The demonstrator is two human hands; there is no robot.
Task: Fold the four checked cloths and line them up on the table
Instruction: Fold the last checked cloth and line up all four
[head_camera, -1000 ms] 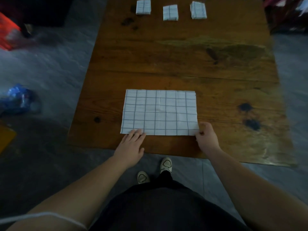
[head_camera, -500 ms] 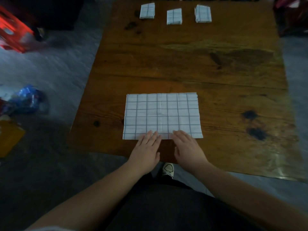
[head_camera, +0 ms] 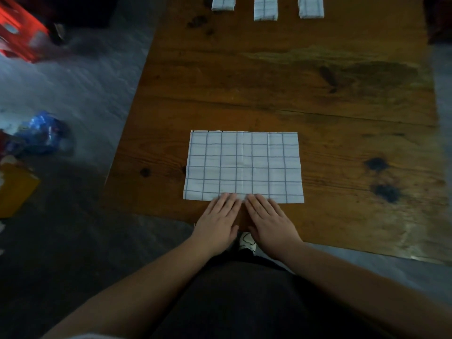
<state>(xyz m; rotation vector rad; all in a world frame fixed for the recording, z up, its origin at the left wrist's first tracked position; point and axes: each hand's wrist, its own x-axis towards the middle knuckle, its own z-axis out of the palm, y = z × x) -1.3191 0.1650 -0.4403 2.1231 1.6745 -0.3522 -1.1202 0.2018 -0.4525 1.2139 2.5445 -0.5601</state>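
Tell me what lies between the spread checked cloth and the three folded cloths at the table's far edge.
Nothing: in the head view, only bare table wood with dark knots and stains separates the spread cloth from the folded cloths.

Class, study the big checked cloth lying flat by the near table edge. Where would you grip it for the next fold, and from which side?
Probably pinch the cloth at the two corners of its left short end, coming from the left. It lies flat on the table, so only edges offer a hold; it is wider than deep, with a crease down its middle.
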